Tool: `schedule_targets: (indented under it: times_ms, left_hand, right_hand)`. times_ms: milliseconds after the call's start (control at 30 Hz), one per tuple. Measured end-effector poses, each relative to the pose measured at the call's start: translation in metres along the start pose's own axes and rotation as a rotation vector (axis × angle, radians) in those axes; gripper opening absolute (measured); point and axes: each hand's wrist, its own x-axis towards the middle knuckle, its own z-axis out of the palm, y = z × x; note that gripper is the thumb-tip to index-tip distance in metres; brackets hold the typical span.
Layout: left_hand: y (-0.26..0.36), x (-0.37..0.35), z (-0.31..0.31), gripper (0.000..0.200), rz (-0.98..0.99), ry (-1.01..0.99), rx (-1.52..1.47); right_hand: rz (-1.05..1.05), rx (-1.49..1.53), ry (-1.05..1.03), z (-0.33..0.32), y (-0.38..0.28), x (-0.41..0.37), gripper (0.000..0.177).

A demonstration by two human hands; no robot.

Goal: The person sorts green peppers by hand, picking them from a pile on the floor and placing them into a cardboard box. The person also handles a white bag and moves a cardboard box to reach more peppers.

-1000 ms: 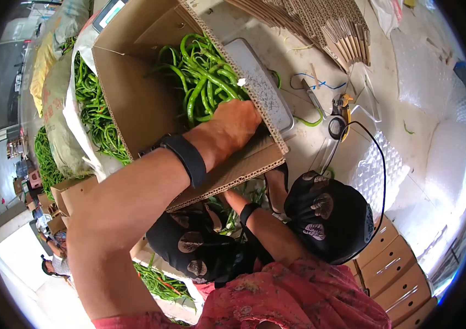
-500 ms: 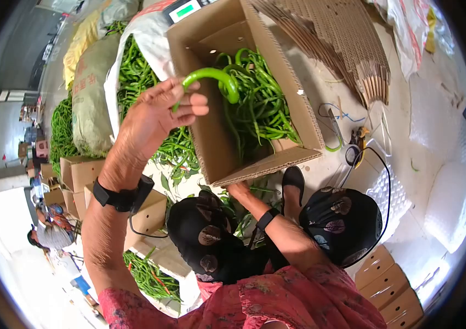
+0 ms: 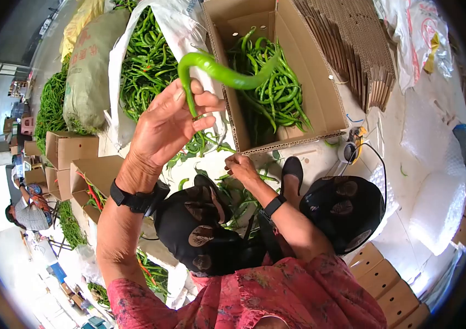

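My left hand (image 3: 170, 123) is raised left of the open cardboard box (image 3: 320, 109), pinching a long curved green chili pepper (image 3: 227, 72) near one end. The pepper arches above my fingers, its other end over the box. Inside the box lies a pile of green chili peppers (image 3: 282, 96). My right hand (image 3: 240, 168) is low by the near edge of the box, above loose peppers and leaves on the floor. Its fingers are curled together, and what they hold, if anything, is too small to make out.
A white sack (image 3: 116, 82) spilling green peppers stands left of the box, with a full greenish sack (image 3: 93, 71) beyond. Flattened cardboard (image 3: 353, 49) lies at upper right, a tape dispenser (image 3: 356, 145) by the box. A person (image 3: 29, 211) sits at far left.
The pepper in my left hand has turned and now extends further right, closer to the camera. My right hand has come out from under the box's near edge. The view has shifted.
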Motion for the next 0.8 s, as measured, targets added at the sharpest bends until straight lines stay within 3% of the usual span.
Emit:
schedule_targets:
  times_ms: [133, 200, 300, 333, 400, 433, 467, 600, 800]
  left_hand:
    - [-0.006, -0.025, -0.021, 0.030, -0.007, 0.036, -0.048]
    - [-0.009, -0.042, -0.039, 0.030, -0.044, -0.090, 0.122]
    - [-0.008, -0.072, -0.046, 0.018, -0.237, -0.142, 0.403]
    - [-0.016, -0.080, -0.047, 0.024, -0.296, -0.223, 0.318]
    - [-0.028, -0.075, -0.047, 0.037, -0.607, -0.453, 0.762]
    - [-0.037, -0.082, -0.057, 0.042, -0.631, -0.443, 0.917]
    - [-0.045, -0.088, -0.069, 0.047, -0.652, -0.433, 1.074]
    - [-0.041, -0.083, -0.103, 0.039, -0.686, -0.098, 0.750]
    - [-0.069, -0.078, -0.134, 0.033, -0.607, 0.074, 0.694]
  right_hand:
    - [0.068, 0.036, -0.014, 0.002, 0.014, -0.001, 0.023]
    - [0.056, 0.011, -0.004, 0.002, 0.036, 0.012, 0.023]
    - [-0.008, 0.286, -0.181, -0.017, 0.115, 0.060, 0.019]
    - [-0.040, 0.142, -0.192, -0.033, 0.085, 0.044, 0.019]
    - [-0.067, 0.312, -0.016, -0.049, 0.051, 0.017, 0.023]
    - [0.165, 0.217, -0.002, -0.060, 0.065, 0.033, 0.026]
    - [0.170, 0.167, 0.024, -0.067, 0.080, 0.047, 0.026]
    - [-0.091, -0.130, 0.093, -0.061, 0.039, 0.037, 0.028]
    - [-0.407, -0.674, 0.044, -0.030, 0.015, -0.007, 0.034]
